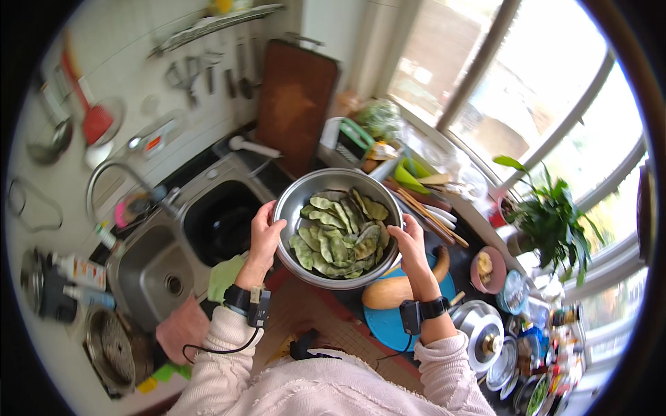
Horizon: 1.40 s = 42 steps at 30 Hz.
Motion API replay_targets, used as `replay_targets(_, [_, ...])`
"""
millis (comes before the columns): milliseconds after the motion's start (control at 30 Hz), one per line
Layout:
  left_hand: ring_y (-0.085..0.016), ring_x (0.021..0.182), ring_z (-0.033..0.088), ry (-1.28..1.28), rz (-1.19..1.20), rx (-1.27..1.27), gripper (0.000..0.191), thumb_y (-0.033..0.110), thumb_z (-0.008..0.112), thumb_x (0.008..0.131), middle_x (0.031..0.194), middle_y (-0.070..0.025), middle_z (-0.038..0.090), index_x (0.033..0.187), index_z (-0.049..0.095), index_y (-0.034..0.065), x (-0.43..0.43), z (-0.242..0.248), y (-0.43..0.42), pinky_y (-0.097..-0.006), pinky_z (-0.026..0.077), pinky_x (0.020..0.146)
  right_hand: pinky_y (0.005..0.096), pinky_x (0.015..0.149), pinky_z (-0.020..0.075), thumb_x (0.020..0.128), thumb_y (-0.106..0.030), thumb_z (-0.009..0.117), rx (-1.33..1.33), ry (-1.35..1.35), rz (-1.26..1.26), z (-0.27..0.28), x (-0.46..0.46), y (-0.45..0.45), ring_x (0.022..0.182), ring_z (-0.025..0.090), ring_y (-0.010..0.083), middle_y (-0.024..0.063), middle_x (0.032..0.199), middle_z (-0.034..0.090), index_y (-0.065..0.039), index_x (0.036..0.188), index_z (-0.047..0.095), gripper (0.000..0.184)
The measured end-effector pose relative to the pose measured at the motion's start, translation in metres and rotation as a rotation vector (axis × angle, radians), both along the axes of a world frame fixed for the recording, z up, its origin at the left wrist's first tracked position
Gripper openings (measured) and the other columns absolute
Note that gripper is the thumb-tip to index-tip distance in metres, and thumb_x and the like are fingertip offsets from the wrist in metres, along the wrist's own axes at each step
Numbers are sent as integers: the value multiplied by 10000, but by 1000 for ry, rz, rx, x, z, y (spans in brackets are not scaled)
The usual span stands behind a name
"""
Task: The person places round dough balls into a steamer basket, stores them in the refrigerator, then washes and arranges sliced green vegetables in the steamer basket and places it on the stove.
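Note:
A stainless steel bowl [291,265] full of flat green bean pods [338,234] is held up in front of me, near the counter corner. Some pods have a purplish tint. My left hand [264,234] grips the bowl's left rim, thumb over the edge. On the opposite rim my right hand [411,242] has the same kind of hold. Below my right forearm, a butternut-type squash [385,292] with a long curved neck lies on a round blue board or lid [382,327]; my arm hides part of it.
A double-basin sink [151,255] with a curved faucet [104,169] stands left. A brown cutting board [296,88] leans upright behind the bowl. Right, along the window, are chopsticks [432,218], a pink bowl [488,275], a potted plant [551,223] and a metal pot lid [478,333].

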<state>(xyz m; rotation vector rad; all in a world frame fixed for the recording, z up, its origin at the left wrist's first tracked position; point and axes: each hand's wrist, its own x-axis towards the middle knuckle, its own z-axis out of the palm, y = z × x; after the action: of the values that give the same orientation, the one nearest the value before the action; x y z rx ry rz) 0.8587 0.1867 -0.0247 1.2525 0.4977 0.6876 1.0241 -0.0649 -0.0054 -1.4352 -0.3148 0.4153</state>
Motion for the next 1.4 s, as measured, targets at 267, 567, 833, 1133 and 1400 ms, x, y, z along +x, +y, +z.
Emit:
replay_targets(267, [-399,1398,203,437,299,881,698,411,648,882,1496,-269,244,1410,398,28,-135,1,25,-474,214,1125,242,754,490,789,53,525,225,7,289,-8,-82,98,840,608,131,91,990,649,34,1176,533,388])
replay_targets(567, [-402,1452,-84,766,78,650,833,773,397,838,1584,-202,-7,1509,255,300,-222,-54,91,-565,5,1135,266,755,493,786,58,517,15,-13,480,-53,-183,225,835,610,157,95,962,637,59,1126,532,340])
replay_targets(833, [-441,1442,-69,751,131,559,850,769,495,788,1586,-191,49,1494,293,341,-272,-110,148,-647,24,1096,250,755,488,775,11,562,-114,-185,562,-62,-256,319,837,623,139,102,965,664,69,1162,539,392])
replay_targets(1133, [-464,1433,-49,496,248,456,744,587,626,813,1590,-169,77,1468,350,364,-279,-146,176,-638,26,1099,259,732,505,752,-38,593,-296,-429,515,-51,-293,361,785,667,141,109,909,707,14,1165,569,417])
replay_targets(1400, [-481,1423,6,469,283,439,713,549,635,816,1587,-172,99,1454,383,357,-281,-156,180,-581,81,1122,225,748,489,777,51,552,-405,-438,552,-45,-303,372,851,624,110,102,968,675,91,1193,511,419])
